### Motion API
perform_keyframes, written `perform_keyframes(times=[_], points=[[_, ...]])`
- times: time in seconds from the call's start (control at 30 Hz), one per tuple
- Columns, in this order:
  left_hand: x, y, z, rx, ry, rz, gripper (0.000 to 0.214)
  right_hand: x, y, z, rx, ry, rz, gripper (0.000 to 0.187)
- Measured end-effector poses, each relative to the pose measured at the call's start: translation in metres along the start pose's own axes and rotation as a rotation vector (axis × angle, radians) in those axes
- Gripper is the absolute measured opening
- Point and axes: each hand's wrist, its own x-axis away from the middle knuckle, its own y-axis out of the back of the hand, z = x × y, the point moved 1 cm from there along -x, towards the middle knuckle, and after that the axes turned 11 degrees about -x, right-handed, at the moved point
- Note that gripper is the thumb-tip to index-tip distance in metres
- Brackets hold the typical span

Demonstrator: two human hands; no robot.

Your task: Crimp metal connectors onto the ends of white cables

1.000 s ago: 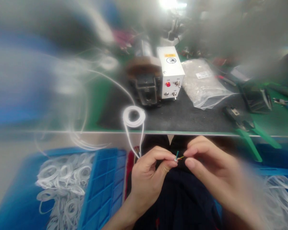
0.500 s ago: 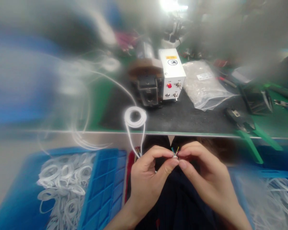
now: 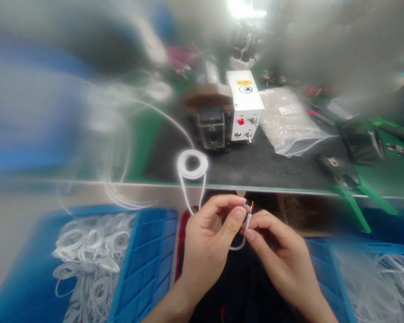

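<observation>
Between my hands is the end of a white cable, with thin coloured wires fanning out of its jacket. My right hand pinches the jacket just below the wires. Thumb and forefinger of my left hand are closed at the wire ends, and one of the wires seems to be in that pinch. Below the fingers the cable bends in a loop. A coil of white cable lies at the bench edge, its two strands hanging down behind my left hand.
A white-boxed machine with switches and a red light stands on a black mat. Right of it lie a clear plastic bag and green-handled pliers. Blue crates of coiled cables flank me on the left and right.
The cable end has turned more upright and shows more of its jacket. My left fingers have moved up to the wires; my right hand has lowered slightly.
</observation>
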Motion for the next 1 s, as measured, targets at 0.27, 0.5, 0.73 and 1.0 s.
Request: perform_keyframes(times=[0.27,0.5,0.73,1.0], points=[[-0.003,-0.001,0.0,0.077,0.028,0.016,0.005,0.001,-0.002,-0.001,0.008,0.015,0.001,0.007],[-0.001,0.003,0.01,0.149,0.114,0.049,0.004,0.003,-0.006,-0.002,-0.023,-0.02,-0.002,0.006],[-0.006,0.002,0.007,0.25,0.234,0.111,0.016,0.006,-0.008,-0.009,0.131,0.004,-0.03,0.008],[-0.005,0.007,0.008,0.018,0.049,-0.052,0.009,0.008,-0.009,-0.009,0.185,0.018,-0.027,0.006]])
